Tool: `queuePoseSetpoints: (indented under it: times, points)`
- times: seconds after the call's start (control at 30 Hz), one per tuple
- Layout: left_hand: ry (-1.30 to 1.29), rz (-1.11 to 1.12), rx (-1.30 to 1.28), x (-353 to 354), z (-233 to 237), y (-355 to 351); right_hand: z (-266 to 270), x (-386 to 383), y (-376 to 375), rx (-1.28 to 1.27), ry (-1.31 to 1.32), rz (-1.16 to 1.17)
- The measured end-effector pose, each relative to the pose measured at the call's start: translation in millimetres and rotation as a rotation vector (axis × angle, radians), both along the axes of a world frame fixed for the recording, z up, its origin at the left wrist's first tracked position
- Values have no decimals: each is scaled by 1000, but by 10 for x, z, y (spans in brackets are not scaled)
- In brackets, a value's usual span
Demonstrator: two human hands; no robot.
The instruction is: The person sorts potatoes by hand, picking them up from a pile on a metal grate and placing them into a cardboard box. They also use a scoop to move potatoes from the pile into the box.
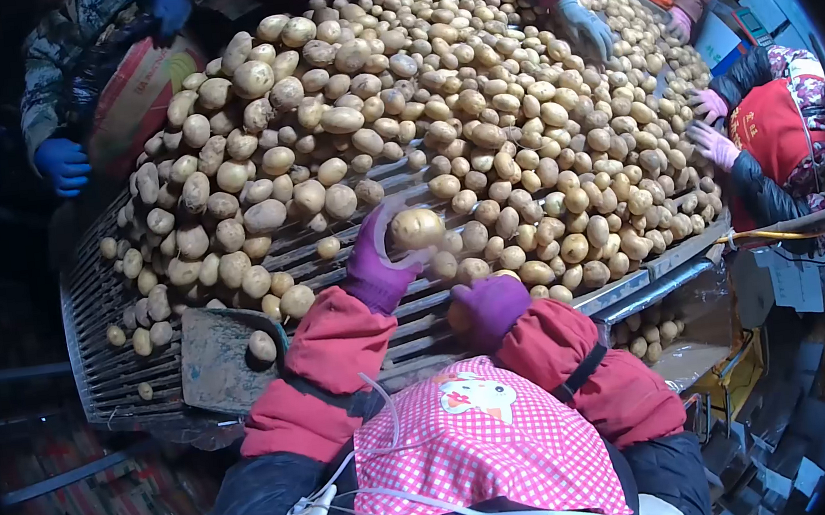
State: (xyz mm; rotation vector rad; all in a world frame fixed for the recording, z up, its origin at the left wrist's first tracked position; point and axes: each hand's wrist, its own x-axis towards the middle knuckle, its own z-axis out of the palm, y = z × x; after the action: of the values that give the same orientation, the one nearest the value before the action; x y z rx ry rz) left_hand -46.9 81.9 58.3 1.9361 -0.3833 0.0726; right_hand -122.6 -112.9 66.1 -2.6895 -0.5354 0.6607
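My left hand, in a purple glove, curves its thumb and fingers round a large yellow potato above the slatted metal rack. The fingers are a little blurred by motion. To its right my right hand, gloved the same way, is curled at the near edge of the heap. A brownish potato shows partly at its left side, within its grip. Loose potatoes lie just beyond the right hand, and one small potato rests on the slats left of the left hand.
A big heap of potatoes covers most of the rack. A worn scoop-like plate bears one potato at the near left. Co-workers' gloved hands reach in: a grey-blue glove, pink gloves, a blue glove beside a red sack.
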Motion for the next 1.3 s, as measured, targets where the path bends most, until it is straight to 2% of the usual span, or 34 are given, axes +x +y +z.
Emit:
queuePoseSetpoints:
  times: [0.03,0.07,0.17,0.2,0.23,0.27,0.33,0.4,0.43,0.5,0.53,0.57,0.6,0.63,0.67,0.7,0.77,0.83,0.87,0.9,0.93,0.97,1.0,1.03,1.07,1.1,1.13,1.2,1.23,1.3]
  points:
    - [-45,12,43,-17,31,9,82,39,-46,79,50,-38]
    - [-90,23,85,-40,56,10,-162,-4,-233,484,80,-142]
    - [-104,-14,122,-127,152,-143,-305,-164,-497,1587,468,-810]
    - [-75,-50,97,-171,165,-259,-250,-181,-508,1945,542,-834]
    - [-45,-90,69,-211,187,-399,-112,-328,-589,2060,618,-963]
    - [-187,-196,112,-240,239,-563,-187,-407,-640,2183,585,-944]
    - [-145,-485,131,-338,339,-922,-205,-520,-746,2450,600,-807]
    - [-85,-758,134,-463,455,-1234,-244,-724,-925,2549,494,-739]
    - [-117,-812,114,-513,479,-1371,-251,-843,-1022,2596,431,-706]
    - [-182,-930,59,-595,508,-1611,-152,-1126,-1249,2628,261,-807]
    - [-154,-901,91,-657,567,-1631,-200,-1348,-1404,2650,164,-847]
    - [64,-853,158,-719,538,-1666,-249,-1587,-1534,2670,62,-888]
    - [-16,-775,114,-746,175,-1660,-298,-1820,-1622,2648,-221,-1080]
    - [126,-746,87,-750,170,-1713,-310,-2065,-1834,2534,-371,-1099]
    - [127,-736,82,-712,120,-1725,-469,-2339,-2099,2517,-485,-1153]
    - [258,-708,80,-693,78,-1747,-499,-2726,-2241,2449,-621,-1260]
    - [249,-658,96,-703,25,-1806,-518,-3492,-2502,2261,-869,-1493]
    - [257,-663,154,-721,-6,-1841,-878,-4249,-2842,2034,-1012,-1799]
    - [255,-651,184,-715,-27,-1830,-1162,-4630,-3012,1756,-1057,-2061]
    - [219,-647,126,-744,-130,-1820,-1494,-4965,-3169,1333,-1014,-2320]
    - [148,-667,188,-762,-39,-1814,-1795,-5268,-3295,960,-915,-2495]
    - [78,-675,249,-753,45,-1804,-1993,-5368,-3429,862,-850,-2469]
    - [77,-678,209,-713,34,-1768,-2221,-5367,-3638,1332,-867,-1931]
    - [78,-690,168,-666,-14,-1704,-2443,-5358,-3845,1755,-693,-1385]
    - [119,-632,188,-626,-63,-1607,-2354,-5079,-3795,1941,-642,-1323]
    - [22,-548,214,-583,-90,-1495,-2254,-4784,-3742,2123,-582,-1261]
    - [-73,-464,236,-515,-109,-1368,-1926,-4235,-3625,1417,-628,-1589]
    - [-249,-334,241,-311,-158,-1082,-1325,-2918,-3188,687,-795,-1691]
    - [-284,-198,304,-237,-179,-882,-1150,-2408,-2954,697,-950,-1630]
    - [-334,1,466,-116,-271,-438,-462,-1638,-2591,391,-813,-1230]
